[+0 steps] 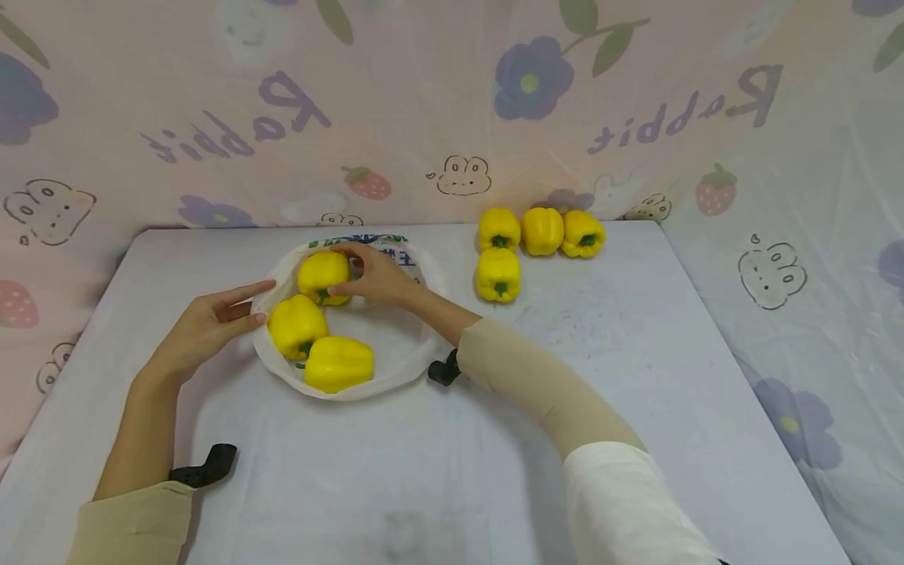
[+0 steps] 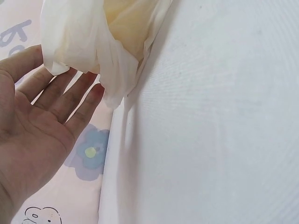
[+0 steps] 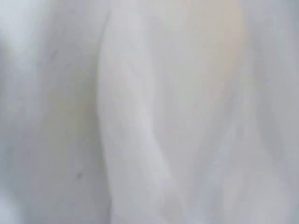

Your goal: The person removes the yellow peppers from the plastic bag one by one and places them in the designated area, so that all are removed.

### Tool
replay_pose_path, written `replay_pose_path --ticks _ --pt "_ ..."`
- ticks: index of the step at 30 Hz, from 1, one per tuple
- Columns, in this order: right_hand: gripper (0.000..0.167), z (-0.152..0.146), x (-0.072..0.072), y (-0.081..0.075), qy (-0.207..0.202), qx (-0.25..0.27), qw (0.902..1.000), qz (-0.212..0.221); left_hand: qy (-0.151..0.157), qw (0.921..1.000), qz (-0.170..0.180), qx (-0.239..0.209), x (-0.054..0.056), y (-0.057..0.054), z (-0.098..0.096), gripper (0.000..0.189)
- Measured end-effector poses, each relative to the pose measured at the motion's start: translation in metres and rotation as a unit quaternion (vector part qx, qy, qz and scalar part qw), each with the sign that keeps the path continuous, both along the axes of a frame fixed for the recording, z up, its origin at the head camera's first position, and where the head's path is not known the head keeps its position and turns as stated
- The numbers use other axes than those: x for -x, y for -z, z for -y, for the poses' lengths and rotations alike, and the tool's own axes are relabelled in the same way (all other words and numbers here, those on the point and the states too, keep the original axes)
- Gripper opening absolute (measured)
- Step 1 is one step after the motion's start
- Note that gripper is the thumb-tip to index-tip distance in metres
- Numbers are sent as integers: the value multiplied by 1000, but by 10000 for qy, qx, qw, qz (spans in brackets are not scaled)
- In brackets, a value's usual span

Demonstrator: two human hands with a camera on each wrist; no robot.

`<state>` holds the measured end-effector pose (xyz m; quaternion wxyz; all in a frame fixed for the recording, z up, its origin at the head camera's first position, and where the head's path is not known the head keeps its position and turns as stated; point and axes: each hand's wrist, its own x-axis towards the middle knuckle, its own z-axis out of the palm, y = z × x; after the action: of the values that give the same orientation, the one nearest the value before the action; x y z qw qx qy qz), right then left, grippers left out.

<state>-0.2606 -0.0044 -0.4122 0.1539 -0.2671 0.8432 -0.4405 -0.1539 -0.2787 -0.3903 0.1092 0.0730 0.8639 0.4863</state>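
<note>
An opened white plastic bag (image 1: 395, 383) with printing on its far side lies on the table. Inside it at the left are a yellow bell pepper (image 1: 297, 323) and another yellow bell pepper (image 1: 340, 365) on its side. My right hand (image 1: 381, 275) reaches into the bag and holds a third yellow bell pepper (image 1: 322, 275) between thumb and fingers. At the bag's left rim is my left hand (image 1: 208, 326), its fairly straight fingers (image 2: 70, 100) touching the plastic from outside. White plastic fills the blurred right wrist view, where the right hand is hidden.
Several yellow bell peppers (image 1: 498, 275) stand in a group at the back right of the white table (image 1: 636, 353). A printed curtain (image 1: 424, 102) hangs behind the table. Black wrist devices (image 1: 212, 464) stick out from both forearms, the right one close beside the bag.
</note>
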Motion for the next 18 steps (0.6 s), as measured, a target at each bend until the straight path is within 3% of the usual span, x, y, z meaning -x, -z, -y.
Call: replay_pose_path --ticks 6,18 --pt "71 -8 -2 -6 11 129 9999 22 5 10000 2 -56 -1 2 2 55" --pt "67 -23 -8 -20 -358 578 9972 301 -5 10000 -80 -32 -2 3 0 55"
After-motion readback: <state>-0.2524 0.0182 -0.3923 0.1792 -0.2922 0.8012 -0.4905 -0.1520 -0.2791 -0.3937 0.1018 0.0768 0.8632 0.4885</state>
